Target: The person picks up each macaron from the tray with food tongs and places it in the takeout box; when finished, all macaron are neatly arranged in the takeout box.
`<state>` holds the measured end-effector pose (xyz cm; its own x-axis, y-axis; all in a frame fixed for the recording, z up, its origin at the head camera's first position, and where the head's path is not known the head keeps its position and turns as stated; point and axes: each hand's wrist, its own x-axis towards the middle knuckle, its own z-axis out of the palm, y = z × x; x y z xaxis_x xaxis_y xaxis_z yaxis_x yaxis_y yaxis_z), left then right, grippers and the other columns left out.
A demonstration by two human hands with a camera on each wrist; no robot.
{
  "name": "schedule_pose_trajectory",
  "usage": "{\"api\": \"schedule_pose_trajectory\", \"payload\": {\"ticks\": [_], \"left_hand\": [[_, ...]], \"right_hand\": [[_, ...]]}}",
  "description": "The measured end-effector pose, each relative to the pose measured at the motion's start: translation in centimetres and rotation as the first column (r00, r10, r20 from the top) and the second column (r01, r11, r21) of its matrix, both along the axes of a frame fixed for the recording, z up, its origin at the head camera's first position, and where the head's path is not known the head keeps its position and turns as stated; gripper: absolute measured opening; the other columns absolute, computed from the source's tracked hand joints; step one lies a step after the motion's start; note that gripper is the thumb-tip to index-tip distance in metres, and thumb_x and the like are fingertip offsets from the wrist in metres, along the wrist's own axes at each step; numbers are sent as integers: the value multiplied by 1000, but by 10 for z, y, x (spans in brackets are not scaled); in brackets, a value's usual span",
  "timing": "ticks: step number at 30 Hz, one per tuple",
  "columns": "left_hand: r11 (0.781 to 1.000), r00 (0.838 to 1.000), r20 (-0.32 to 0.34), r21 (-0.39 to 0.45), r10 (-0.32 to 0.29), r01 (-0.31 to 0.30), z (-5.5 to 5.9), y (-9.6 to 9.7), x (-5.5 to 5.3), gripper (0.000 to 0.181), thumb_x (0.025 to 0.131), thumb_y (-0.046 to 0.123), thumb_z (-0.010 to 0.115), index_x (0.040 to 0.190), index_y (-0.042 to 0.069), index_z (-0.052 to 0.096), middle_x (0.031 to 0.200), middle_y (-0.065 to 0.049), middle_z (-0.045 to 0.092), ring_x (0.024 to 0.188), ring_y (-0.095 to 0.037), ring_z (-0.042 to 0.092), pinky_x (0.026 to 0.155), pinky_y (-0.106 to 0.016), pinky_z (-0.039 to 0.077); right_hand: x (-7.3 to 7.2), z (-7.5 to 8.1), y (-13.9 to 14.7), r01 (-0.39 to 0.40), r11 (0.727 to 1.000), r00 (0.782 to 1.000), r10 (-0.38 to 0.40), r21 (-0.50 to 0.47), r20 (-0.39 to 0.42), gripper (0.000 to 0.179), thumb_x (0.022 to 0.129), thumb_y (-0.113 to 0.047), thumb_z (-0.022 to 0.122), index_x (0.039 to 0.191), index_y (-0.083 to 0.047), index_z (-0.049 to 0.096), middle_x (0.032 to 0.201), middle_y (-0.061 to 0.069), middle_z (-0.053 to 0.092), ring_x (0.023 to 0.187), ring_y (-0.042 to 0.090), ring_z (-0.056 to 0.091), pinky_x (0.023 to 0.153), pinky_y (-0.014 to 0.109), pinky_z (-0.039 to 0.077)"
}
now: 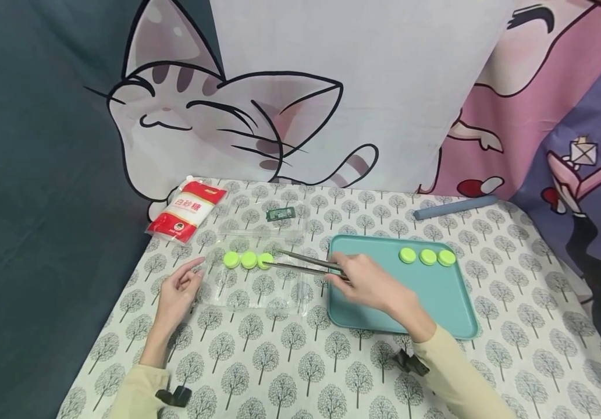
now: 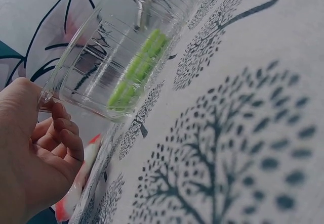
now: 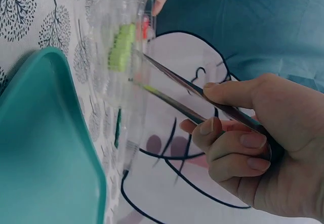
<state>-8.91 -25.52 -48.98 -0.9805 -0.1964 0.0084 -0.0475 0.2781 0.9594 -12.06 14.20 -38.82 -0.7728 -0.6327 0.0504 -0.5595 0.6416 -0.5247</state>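
Note:
My right hand (image 1: pixel 365 281) holds a pair of long metal tweezers (image 1: pixel 310 265), whose tips stand apart above a clear plastic box (image 1: pixel 258 299). One tip lies over the rightmost of three bright green round pieces (image 1: pixel 248 259) lined up inside; whether it touches is unclear. My left hand (image 1: pixel 177 294) pinches the box's left rim between thumb and fingers, as the left wrist view shows. On the right, a teal tray (image 1: pixel 399 314) carries three more green round pieces (image 1: pixel 428 256) in a row near its far edge. The right wrist view shows the tweezers (image 3: pixel 192 95) and tray (image 3: pixel 55 133) close up.
A red and white sugar bag (image 1: pixel 187 210) lies at the back left. Beside it, a clear lid (image 1: pixel 237 218) bears a small dark green label (image 1: pixel 281 214). Behind the tray lies a blue-grey rod (image 1: pixel 455 207). A tree-patterned cloth (image 1: pixel 290 378) covers the table.

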Motion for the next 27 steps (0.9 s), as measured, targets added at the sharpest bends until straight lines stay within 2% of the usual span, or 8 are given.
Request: {"api": "schedule_pose_trajectory", "payload": {"ticks": [7, 12, 16, 19, 22, 27], "left_hand": [[1000, 1000, -13, 0, -9, 9, 0, 0, 0, 41, 101, 17, 63, 140, 4, 59, 70, 11, 52, 50, -2, 39, 46, -22, 35], [1000, 1000, -18, -6, 0, 0, -1, 0, 0, 40, 102, 18, 62, 139, 4, 59, 69, 11, 51, 50, -2, 38, 45, -22, 35], [1000, 1000, -27, 3, 4, -4, -1, 0, 0, 39, 102, 16, 62, 139, 3, 60, 68, 11, 52, 49, -1, 40, 45, -22, 35], [1000, 1000, -30, -7, 4, -5, -1, 0, 0, 39, 102, 16, 62, 138, 3, 60, 68, 11, 52, 49, -1, 39, 44, -21, 34], [1000, 1000, -29, -8, 8, -8, 0, 0, 0, 39, 102, 16, 62, 138, 4, 60, 68, 11, 52, 49, -1, 39, 44, -21, 34], [1000, 999, -20, 3, 27, -27, -1, 1, 0, 38, 101, 15, 62, 138, 4, 60, 67, 11, 52, 49, -1, 39, 44, -21, 34]], "right_hand": [[19, 0, 30, 84, 995, 995, -86, -60, -45, 23, 99, -18, 65, 112, 1, 63, 74, -2, 62, 55, 0, 43, 47, 20, 43], [36, -1, 50, 178, 976, 975, -191, -123, -110, 23, 97, -16, 67, 113, 1, 65, 79, 2, 68, 62, 3, 57, 54, 20, 51], [48, -4, 66, 255, 951, 942, -285, -173, -176, 21, 95, -11, 69, 111, 2, 66, 80, 6, 70, 65, 6, 63, 57, 20, 54], [58, -7, 78, 311, 929, 914, -350, -201, -205, 20, 93, -9, 70, 110, 1, 65, 72, -1, 64, 59, 1, 54, 52, 21, 49], [68, -9, 89, 369, 905, 891, -409, -211, -195, 20, 94, -9, 70, 111, -1, 65, 67, -7, 56, 55, -2, 46, 49, 21, 44], [84, -14, 105, 490, 851, 841, -518, -189, -153, 22, 97, -15, 68, 115, -3, 64, 64, -8, 51, 50, 0, 41, 45, 23, 39]]}}
